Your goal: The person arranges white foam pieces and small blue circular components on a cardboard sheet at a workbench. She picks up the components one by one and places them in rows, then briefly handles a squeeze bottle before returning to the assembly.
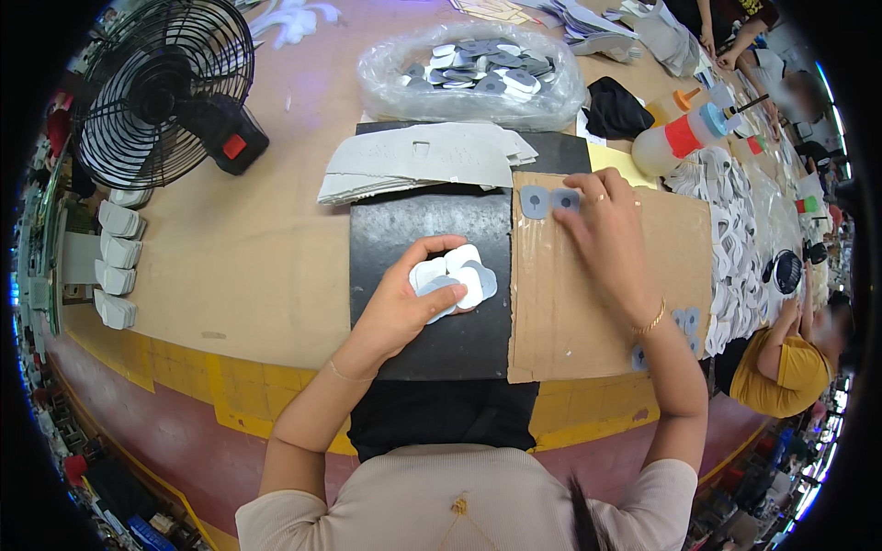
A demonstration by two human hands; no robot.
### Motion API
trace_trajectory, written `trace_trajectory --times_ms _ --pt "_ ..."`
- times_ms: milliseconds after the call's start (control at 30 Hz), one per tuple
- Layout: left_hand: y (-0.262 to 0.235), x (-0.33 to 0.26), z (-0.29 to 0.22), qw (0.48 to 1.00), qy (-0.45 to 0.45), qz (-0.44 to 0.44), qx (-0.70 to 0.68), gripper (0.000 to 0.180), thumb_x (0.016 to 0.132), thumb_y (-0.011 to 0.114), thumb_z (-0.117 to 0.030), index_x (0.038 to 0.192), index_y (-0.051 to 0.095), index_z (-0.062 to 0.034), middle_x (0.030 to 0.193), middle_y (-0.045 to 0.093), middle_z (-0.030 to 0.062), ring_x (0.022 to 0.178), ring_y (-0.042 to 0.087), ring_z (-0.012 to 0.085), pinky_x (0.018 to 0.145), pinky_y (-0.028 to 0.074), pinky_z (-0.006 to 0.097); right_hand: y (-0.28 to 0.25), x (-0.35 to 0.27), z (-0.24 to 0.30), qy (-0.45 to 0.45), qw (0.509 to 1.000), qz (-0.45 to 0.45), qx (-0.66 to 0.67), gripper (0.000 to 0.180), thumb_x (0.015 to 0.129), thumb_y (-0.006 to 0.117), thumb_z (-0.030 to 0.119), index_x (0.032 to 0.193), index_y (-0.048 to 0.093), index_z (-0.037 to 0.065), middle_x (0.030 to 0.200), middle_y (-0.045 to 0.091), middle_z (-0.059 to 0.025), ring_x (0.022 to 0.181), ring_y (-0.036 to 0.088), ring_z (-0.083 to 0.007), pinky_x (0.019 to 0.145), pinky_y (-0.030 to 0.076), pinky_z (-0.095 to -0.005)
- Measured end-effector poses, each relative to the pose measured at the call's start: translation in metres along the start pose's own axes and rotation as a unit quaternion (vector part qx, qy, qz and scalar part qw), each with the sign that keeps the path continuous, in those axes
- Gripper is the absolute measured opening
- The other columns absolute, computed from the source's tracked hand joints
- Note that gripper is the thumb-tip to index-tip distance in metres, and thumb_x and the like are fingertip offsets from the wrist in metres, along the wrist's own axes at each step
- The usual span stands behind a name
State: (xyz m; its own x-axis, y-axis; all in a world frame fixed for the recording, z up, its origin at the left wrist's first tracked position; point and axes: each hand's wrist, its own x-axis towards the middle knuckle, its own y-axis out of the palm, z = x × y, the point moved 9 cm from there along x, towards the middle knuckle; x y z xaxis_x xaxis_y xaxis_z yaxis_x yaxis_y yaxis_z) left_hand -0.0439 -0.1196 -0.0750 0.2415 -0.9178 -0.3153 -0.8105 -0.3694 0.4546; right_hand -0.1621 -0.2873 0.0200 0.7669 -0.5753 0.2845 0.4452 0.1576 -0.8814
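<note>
Patches (469, 286), white and grey, are in a bunch in the left hand (404, 298), above the black mat (413, 354); the thumb and fingers are closed around them. The right hand (611, 230) has thumb and fingertips at a grey patch (564, 199) over the cardboard (588, 303), just beside another; I cannot tell if they pinch it.

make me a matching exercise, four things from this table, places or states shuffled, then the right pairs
1. left hand
2. right hand
3. clear plastic bag
4. black wire-cage fan

A. left part of the tan table
B. holding small rounded white and grey pieces
C. at a small grey piece on brown cardboard
D. beyond the stacked pale grey sheets

Pairs: 1-B, 2-C, 3-D, 4-A
</note>
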Motion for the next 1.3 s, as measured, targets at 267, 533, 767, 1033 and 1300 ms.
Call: trace_trajectory --times_ms 267,533,767,1033,1300 --pt "0.002 -0.002 -0.002 0.998 0.013 0.010 0.064 0.051 0.085 0.069 -0.001 0.131 0.048 -0.0025 0.112 0.057 0.0069 0.105 0.059 0.0151 0.090 0.054 0.030 0.035 -0.025 0.065 0.006 0.948 0.185 0.260 0.017 0.083 0.070 0.012 0.096 0.064 0.002 0.088 0.057 -0.0100 0.077 0.060 -0.0252 0.068 0.048 -0.0346" --pt "0.008 -0.004 -0.003 0.996 0.007 0.031 0.084 0.049 0.085 0.071 -0.004 0.130 0.051 -0.0036 0.109 0.059 0.0060 0.104 0.059 0.0136 0.088 0.052 0.027 0.047 -0.026 0.043 0.127 0.916 0.251 0.286 0.014 0.085 0.068 0.010 0.088 0.061 -0.001 0.077 0.063 -0.0110 0.066 0.060 -0.0204 0.064 0.048 -0.0313" --pt "0.002 -0.002 -0.002 0.997 0.029 0.002 0.069 0.049 0.085 0.071 -0.004 0.130 0.051 -0.0031 0.112 0.059 0.0071 0.103 0.059 0.0137 0.089 0.052 0.028 0.044 -0.039 0.051 0.121 0.911 0.242 0.310 0.019 0.083 0.072 0.013 0.086 0.060 -0.001 0.069 0.062 -0.0084 0.060 0.060 -0.0155 0.058 0.047 -0.0285" --pt "0.005 -0.007 -0.005 0.997 0.061 -0.014 0.038 0.048 0.087 0.069 -0.003 0.130 0.048 -0.0027 0.112 0.059 0.0084 0.102 0.059 0.0148 0.088 0.052 0.029 0.064 -0.053 0.033 0.170 0.866 0.298 0.363 0.019 0.084 0.073 0.012 0.090 0.060 -0.001 0.069 0.061 -0.0023 0.064 0.061 -0.0090 0.059 0.048 -0.0257" --pt "0.007 -0.006 -0.005 0.999 0.038 -0.017 0.025 0.048 0.086 0.068 -0.001 0.129 0.048 -0.0021 0.111 0.060 0.0094 0.100 0.061 0.0164 0.086 0.056 0.033 0.031 -0.057 -0.019 0.288 0.828 0.143 0.460 0.018 0.092 0.063 0.007 0.105 0.058 -0.004 0.086 0.065 -0.0035 0.071 0.064 -0.0076 0.063 0.052 -0.0207"
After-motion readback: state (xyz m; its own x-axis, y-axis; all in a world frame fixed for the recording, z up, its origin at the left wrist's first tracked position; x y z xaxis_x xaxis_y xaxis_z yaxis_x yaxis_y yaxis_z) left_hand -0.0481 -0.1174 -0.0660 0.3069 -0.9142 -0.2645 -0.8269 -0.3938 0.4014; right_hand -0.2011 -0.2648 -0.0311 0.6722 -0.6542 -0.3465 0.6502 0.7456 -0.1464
